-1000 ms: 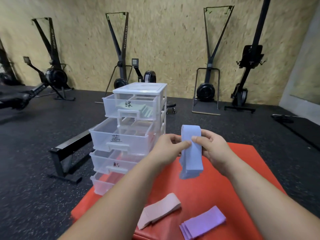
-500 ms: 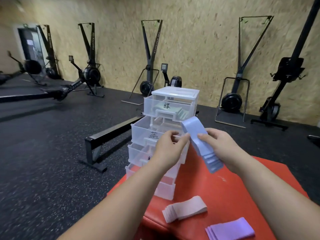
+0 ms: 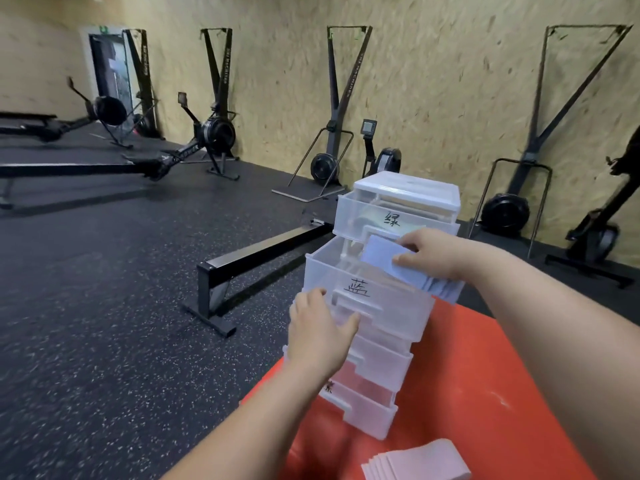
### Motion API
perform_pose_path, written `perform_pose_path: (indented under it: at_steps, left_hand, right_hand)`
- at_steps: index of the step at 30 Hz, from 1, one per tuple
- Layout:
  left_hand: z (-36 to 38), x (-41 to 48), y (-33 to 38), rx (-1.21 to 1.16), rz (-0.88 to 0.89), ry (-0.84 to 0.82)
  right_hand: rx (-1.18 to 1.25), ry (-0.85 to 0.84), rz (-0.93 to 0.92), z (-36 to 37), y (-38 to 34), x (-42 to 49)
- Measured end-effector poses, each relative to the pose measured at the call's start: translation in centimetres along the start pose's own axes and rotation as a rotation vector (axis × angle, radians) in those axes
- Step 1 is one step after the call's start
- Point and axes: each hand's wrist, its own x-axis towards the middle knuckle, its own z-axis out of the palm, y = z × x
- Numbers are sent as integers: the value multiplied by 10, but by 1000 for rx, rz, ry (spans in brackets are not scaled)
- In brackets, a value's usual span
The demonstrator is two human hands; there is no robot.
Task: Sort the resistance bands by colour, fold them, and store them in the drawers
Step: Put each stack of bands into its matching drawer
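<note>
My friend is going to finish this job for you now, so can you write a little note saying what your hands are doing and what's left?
Right hand: holding the folded blue band over the open second drawer, the one with a handwritten label, not yet let go.
Left hand: resting on the drawer fronts just below that drawer's handle, holding nothing.
Drawer unit stands on the red mat; all its drawers are pulled out.
Done: the top drawer already has something pale inside.
Left: drop the blue band in, then store the folded pink band lying on the mat near you, and push the drawers shut.
</note>
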Motion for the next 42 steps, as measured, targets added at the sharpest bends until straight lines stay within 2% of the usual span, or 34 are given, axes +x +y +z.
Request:
perform_pose_path:
  at_steps: [4, 8, 10, 12, 14, 18, 23, 28, 37, 42]
  left_hand:
    - [16, 9, -10, 4, 21, 67]
    - [28, 12, -13, 34, 31, 195]
    - [32, 13, -13, 55, 41, 239]
    - [35, 13, -14, 36, 43, 241]
    - [37, 15, -16, 24, 34, 232]
    - [37, 19, -16, 22, 31, 236]
    - [37, 21, -13, 26, 15, 243]
    - [37, 28, -5, 60, -19, 195]
    - [45, 58, 22, 103, -35, 68]
    - [44, 52, 25, 122, -38, 38]
  right_hand:
    - [-78, -75, -41, 13, -15, 41]
    - [184, -95, -60, 27, -20, 58]
    - [265, -194, 8, 43, -13, 65]
    - [83, -312, 44, 61, -6, 70]
    - [-126, -351, 47, 72, -1, 73]
    - [-162, -317, 69, 71, 0, 75]
    - [-196, -191, 59, 76, 9, 73]
    - [-107, 11, 87, 64, 16, 51]
    - [90, 452, 18, 67, 40, -31]
    - [173, 587, 83, 88, 62, -78]
